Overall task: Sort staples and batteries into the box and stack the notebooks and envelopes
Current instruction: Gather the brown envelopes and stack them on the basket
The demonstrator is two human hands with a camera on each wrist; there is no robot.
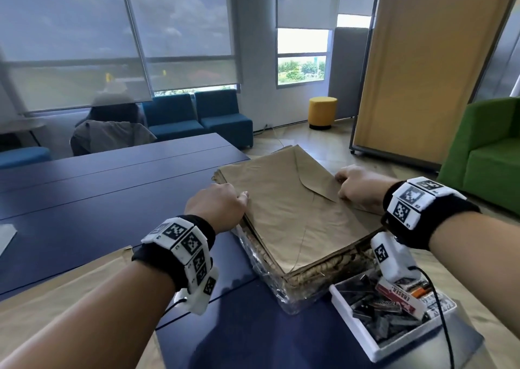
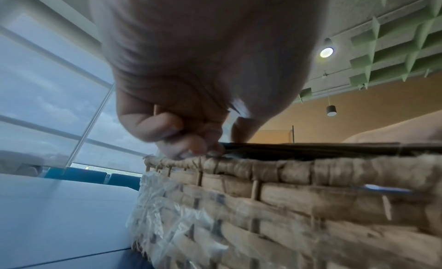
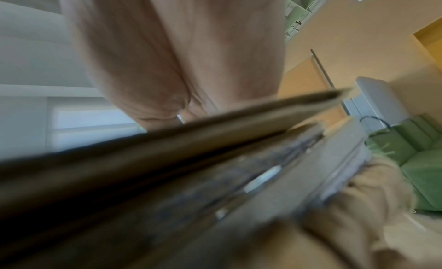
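Both hands' fingers clamped on envelopes (image 1: pixel 284 214), left hand (image 1: pixel 218 208) and right hand (image 1: pixel 358 187), over basket (image 2: pixel 287 207) beside box (image 1: pixel 374 350).

**Readable print: white box only**

White box (image 1: pixel 374 350) at 5 o'clock in the head view holds the only legible text. A red-and-white carton (image 1: pixel 401 298) lying in it reads "ERASER", letters upside down to the camera. Just at its 9 o'clock, a dark battery (image 1: pixel 387 304) carries print that looks like "Energizer", partly blurred. Wristband squares show black-and-white marker patterns, no letters. Both wrist views: nothing legible.
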